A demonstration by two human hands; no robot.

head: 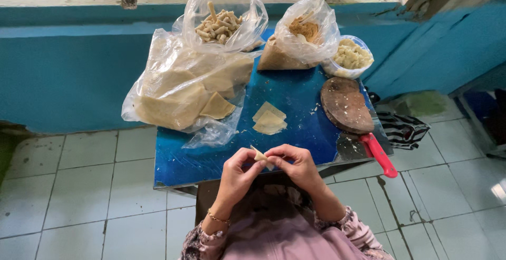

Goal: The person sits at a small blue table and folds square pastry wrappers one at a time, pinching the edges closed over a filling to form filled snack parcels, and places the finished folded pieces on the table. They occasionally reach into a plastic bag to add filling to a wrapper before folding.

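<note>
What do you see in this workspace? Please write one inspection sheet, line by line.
Surface: small blue table, dusted with white crumbs.
Job's things: pale dough wrapper pinched between both hands; loose wrappers at the table's centre.
Clutter: big bag of wrappers, bag of rolled sticks, bag of brown filling, tub, round wooden board, red handle.
Grippers: left hand and right hand both grip the wrapper.
Cables: nothing seen.
Surroundings: tiled floor, teal wall, striped cloth.
</note>
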